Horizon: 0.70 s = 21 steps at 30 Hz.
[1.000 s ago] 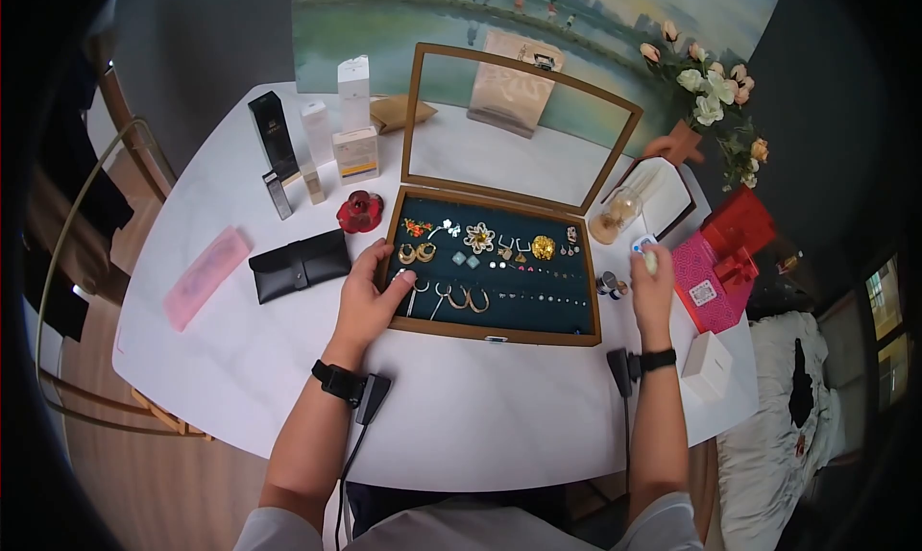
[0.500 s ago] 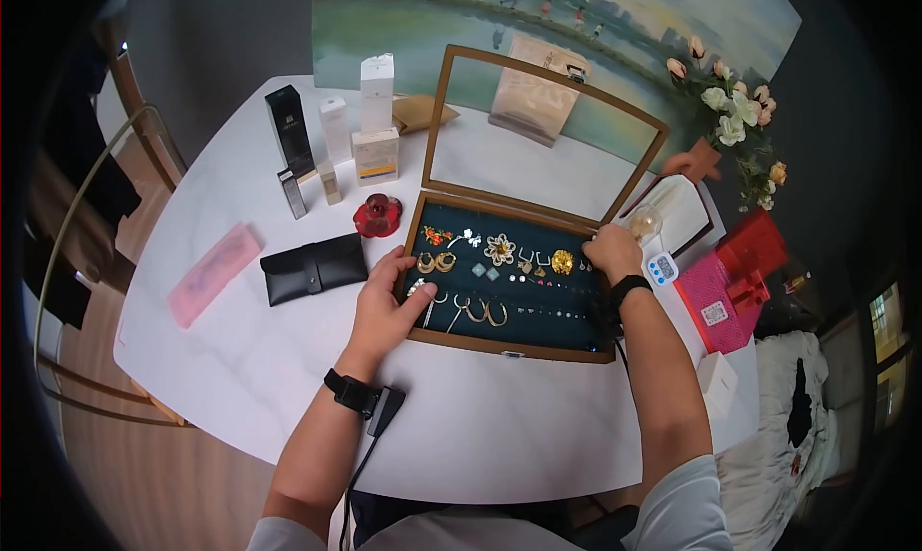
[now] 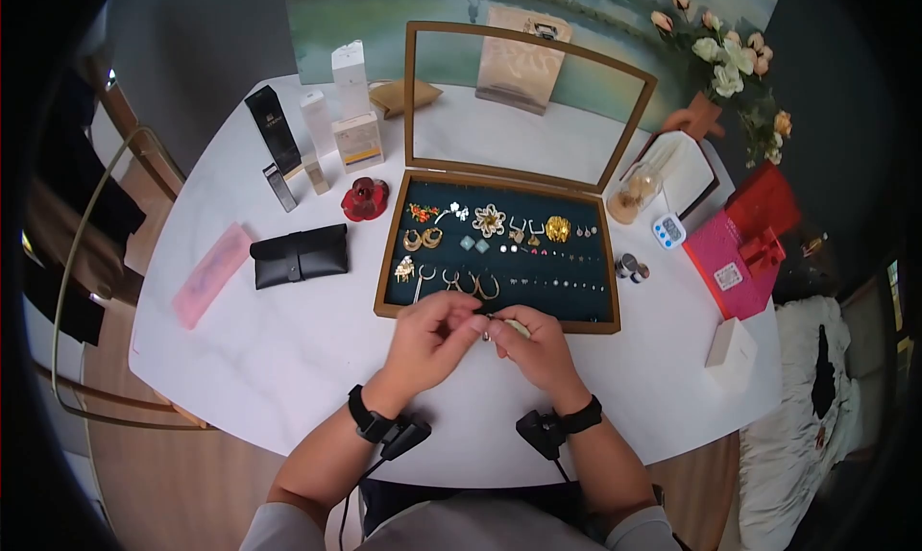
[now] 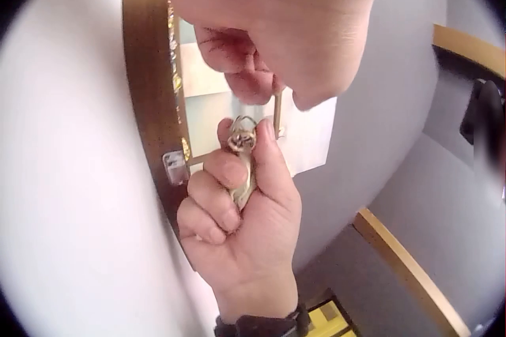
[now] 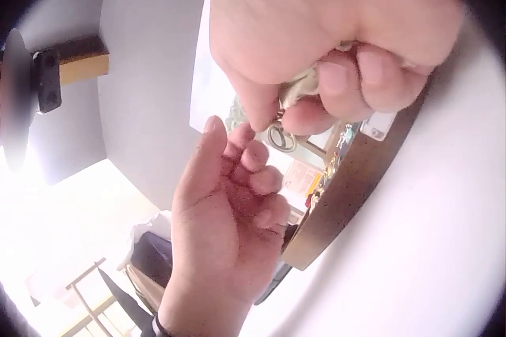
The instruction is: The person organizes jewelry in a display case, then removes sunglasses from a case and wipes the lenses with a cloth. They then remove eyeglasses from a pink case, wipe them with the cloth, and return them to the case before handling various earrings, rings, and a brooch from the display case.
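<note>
Both hands meet just before the front edge of an open wooden jewellery case (image 3: 389, 272), its glass lid (image 3: 624, 128) raised. My right hand (image 3: 540, 351) pinches a small metal ring-shaped jewellery piece (image 4: 241, 141) between thumb and forefinger. A pale greenish soft-looking thing (image 5: 300, 88) is tucked under the curled fingers of that hand. My left hand (image 3: 434, 344) is close beside it, fingers loosely bent, its thumb (image 5: 207, 143) near the right thumb and nothing visible in its palm. Earrings and brooches (image 3: 490, 221) sit in rows on the case's dark green lining.
Left on the white table (image 3: 317, 359) lie a black pouch (image 3: 300, 256), a pink pouch (image 3: 213, 274) and a red flower-shaped item (image 3: 365, 198). Cosmetic boxes (image 3: 357, 140) stand behind. Right are small bottles (image 3: 629, 267), a timer (image 3: 667, 231), a red-pink bag (image 3: 725, 263) and a white box (image 3: 732, 349).
My left hand has left the case's left edge, and my right hand has come from the right side by way of the case's right edge. Both are now together in front.
</note>
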Each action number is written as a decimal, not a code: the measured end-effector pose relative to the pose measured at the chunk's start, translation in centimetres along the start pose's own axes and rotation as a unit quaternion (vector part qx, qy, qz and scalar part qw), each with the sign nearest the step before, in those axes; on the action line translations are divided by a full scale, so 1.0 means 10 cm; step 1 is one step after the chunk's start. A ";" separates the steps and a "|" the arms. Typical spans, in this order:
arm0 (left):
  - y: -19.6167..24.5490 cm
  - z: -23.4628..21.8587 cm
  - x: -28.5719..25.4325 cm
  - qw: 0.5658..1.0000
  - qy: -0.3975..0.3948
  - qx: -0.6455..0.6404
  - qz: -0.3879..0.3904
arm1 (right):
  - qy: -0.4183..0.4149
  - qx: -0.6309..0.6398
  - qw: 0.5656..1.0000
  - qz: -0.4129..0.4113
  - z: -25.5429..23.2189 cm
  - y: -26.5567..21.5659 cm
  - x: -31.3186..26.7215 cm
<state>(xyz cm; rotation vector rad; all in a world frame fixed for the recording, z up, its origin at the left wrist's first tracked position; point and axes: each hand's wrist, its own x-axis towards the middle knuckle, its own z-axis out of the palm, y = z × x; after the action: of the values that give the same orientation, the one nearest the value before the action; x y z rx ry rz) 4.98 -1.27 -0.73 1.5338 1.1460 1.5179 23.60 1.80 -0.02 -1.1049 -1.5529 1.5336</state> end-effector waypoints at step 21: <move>-0.17 0.15 -0.10 0.961 -0.101 -0.243 -0.087 | 0.052 0.211 0.972 -0.092 -0.03 0.04 -0.12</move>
<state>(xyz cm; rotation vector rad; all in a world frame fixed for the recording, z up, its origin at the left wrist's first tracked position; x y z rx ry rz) 6.34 -1.40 -2.84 1.1833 0.7015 1.3601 24.43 0.86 -0.32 -0.7636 -1.1512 1.5554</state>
